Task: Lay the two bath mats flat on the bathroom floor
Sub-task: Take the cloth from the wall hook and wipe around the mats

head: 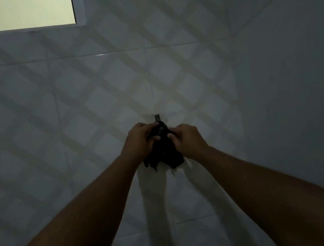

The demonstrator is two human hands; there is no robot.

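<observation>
Bare forearms (91, 220) reach from the lower frame to a dark cloth (162, 156) bunched under a wall hook (157, 117) at centre. The left hand (141, 140) and right hand (186, 139) both curl fingers round its top. Seemingly soft, light and limp, possibly a bath mat, it is best gripped along the upper edge.

Left hand (141, 140) and right hand (185, 138) both grip a dark cloth (163, 154) hanging just below the wall hook (157, 117).

The left grip (140, 139) and right grip (187, 138) are covering the top of the dark cloth (162, 157) and most of the wall hook (157, 116). Dimness is hiding the cloth's kind. The window (9, 13) is running off the top edge.
</observation>
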